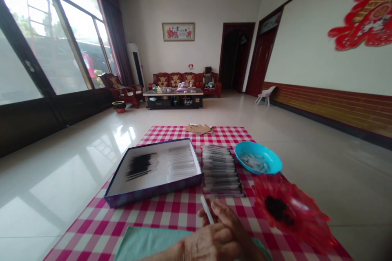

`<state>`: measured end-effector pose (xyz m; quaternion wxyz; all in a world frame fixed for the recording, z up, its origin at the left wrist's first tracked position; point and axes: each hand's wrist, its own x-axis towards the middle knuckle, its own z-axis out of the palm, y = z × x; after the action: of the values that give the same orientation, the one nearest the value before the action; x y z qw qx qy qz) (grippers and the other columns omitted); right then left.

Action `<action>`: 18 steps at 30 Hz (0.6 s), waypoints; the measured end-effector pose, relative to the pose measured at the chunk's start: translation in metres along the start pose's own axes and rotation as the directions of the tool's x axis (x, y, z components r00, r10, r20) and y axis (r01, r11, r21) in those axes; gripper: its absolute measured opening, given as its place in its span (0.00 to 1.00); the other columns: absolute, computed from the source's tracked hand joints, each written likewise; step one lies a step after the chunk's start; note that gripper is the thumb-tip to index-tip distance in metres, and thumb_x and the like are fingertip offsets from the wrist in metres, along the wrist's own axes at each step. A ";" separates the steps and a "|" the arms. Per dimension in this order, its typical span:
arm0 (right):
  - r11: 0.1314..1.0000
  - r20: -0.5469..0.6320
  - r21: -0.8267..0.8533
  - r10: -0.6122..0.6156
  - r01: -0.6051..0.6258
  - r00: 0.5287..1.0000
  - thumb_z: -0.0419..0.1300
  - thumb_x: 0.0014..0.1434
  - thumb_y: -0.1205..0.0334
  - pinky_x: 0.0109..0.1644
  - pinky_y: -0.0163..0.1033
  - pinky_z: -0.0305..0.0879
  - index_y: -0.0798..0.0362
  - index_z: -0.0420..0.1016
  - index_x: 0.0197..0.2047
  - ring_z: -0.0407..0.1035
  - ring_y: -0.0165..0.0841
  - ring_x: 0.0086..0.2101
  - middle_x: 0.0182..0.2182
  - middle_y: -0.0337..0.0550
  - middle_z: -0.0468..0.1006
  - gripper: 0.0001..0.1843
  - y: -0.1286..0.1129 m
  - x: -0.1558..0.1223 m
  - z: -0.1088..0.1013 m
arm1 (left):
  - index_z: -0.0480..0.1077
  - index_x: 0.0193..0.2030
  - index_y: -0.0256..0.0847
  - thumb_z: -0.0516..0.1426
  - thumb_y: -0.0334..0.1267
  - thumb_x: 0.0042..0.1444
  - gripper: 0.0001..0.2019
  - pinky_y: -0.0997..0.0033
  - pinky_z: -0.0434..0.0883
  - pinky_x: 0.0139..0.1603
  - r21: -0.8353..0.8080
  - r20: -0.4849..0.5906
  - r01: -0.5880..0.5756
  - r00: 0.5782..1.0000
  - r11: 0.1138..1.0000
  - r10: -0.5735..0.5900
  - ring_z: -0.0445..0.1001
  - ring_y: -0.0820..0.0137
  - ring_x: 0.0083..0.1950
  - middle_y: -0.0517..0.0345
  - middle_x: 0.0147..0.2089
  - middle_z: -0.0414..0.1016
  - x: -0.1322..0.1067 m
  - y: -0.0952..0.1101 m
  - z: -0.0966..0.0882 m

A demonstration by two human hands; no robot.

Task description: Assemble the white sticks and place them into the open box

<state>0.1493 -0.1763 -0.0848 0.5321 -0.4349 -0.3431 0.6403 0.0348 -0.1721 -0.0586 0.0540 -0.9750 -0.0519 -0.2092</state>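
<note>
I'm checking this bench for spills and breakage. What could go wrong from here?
The red dish sits at the right edge of the table, near the right hand. A nudge could tip its dark bits over the side. The thin white stick pinched in that hand might bend or slip. The loose stack of clear packets beside the box could slide.

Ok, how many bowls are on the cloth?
2. A blue bowl lies far right; a red bowl lies nearer, just in front of it. None looks hidden.
</note>
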 end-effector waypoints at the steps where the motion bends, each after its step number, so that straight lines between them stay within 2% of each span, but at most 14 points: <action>1: 0.999 0.025 0.034 0.019 -0.020 1.000 0.64 0.47 0.46 0.31 0.40 0.69 0.50 0.77 0.37 0.74 0.37 0.27 0.24 0.42 0.78 0.19 -0.003 -0.001 -0.001 | 0.70 0.43 0.52 0.51 0.39 0.61 0.08 0.70 0.70 0.46 -0.008 -0.005 -0.018 1.000 1.000 0.018 0.72 0.68 0.44 0.55 0.39 0.74 -0.003 -0.001 0.002; 4: 0.987 0.067 0.161 0.018 -0.028 0.998 0.66 0.49 0.53 0.30 0.34 0.66 0.51 0.76 0.40 0.72 0.31 0.26 0.28 0.41 0.78 0.16 -0.008 -0.001 -0.007 | 0.69 0.43 0.44 0.51 0.38 0.62 0.07 0.67 0.65 0.55 -0.042 -0.022 -0.058 0.998 0.997 0.057 0.70 0.69 0.48 0.56 0.42 0.74 -0.010 -0.003 -0.001; 6: 0.972 0.046 0.234 0.015 -0.025 0.999 0.65 0.50 0.55 0.29 0.31 0.64 0.50 0.75 0.40 0.71 0.28 0.26 0.29 0.39 0.77 0.14 -0.006 0.003 -0.011 | 0.67 0.45 0.40 0.50 0.36 0.63 0.08 0.65 0.63 0.58 -0.047 -0.054 -0.060 0.997 0.997 0.057 0.67 0.68 0.53 0.53 0.47 0.74 -0.016 -0.002 -0.007; 8: 0.956 0.001 0.292 -0.005 0.004 1.000 0.65 0.50 0.56 0.31 0.30 0.65 0.49 0.73 0.42 0.71 0.27 0.27 0.30 0.37 0.78 0.16 -0.002 0.008 -0.015 | 0.65 0.49 0.37 0.47 0.34 0.64 0.11 0.62 0.63 0.59 -0.006 -0.092 -0.011 0.996 1.000 0.010 0.63 0.64 0.60 0.47 0.53 0.71 -0.025 -0.004 -0.011; 10: 0.948 -0.028 0.316 -0.034 0.041 0.999 0.66 0.50 0.56 0.33 0.32 0.66 0.49 0.71 0.44 0.72 0.29 0.29 0.33 0.38 0.78 0.18 0.001 0.012 -0.018 | 0.62 0.55 0.34 0.44 0.32 0.64 0.15 0.60 0.64 0.58 0.061 -0.134 0.087 0.988 0.994 -0.079 0.59 0.62 0.63 0.44 0.56 0.69 -0.039 -0.009 -0.012; 12: 0.952 -0.054 0.298 -0.057 0.070 0.997 0.66 0.49 0.55 0.32 0.33 0.66 0.50 0.70 0.42 0.74 0.31 0.31 0.35 0.41 0.79 0.18 0.002 0.015 -0.020 | 0.60 0.58 0.34 0.41 0.27 0.63 0.18 0.63 0.67 0.55 0.107 -0.171 0.202 0.968 0.973 -0.183 0.63 0.64 0.61 0.44 0.55 0.69 -0.054 -0.017 -0.009; 15: 0.969 -0.097 0.215 -0.098 0.117 0.990 0.65 0.49 0.53 0.30 0.34 0.67 0.52 0.69 0.38 0.74 0.33 0.31 0.34 0.42 0.79 0.16 0.004 0.017 -0.018 | 0.60 0.58 0.36 0.41 0.24 0.61 0.20 0.68 0.71 0.48 0.147 -0.174 0.358 0.927 0.922 -0.332 0.71 0.67 0.51 0.46 0.52 0.71 -0.070 -0.031 -0.001; 18: 0.984 -0.128 0.056 -0.159 0.167 0.979 0.64 0.49 0.51 0.30 0.34 0.66 0.52 0.70 0.36 0.72 0.33 0.29 0.27 0.37 0.77 0.15 0.006 0.019 -0.014 | 0.63 0.55 0.39 0.45 0.27 0.60 0.17 0.66 0.71 0.41 0.199 -0.125 0.508 0.861 0.838 -0.492 0.73 0.67 0.40 0.50 0.43 0.73 -0.069 -0.038 0.004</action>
<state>0.1589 -0.1597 -0.0994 0.6170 -0.4262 -0.3225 0.5776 -0.0312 -0.1391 -0.0872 0.1095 -0.9072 -0.3260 -0.2423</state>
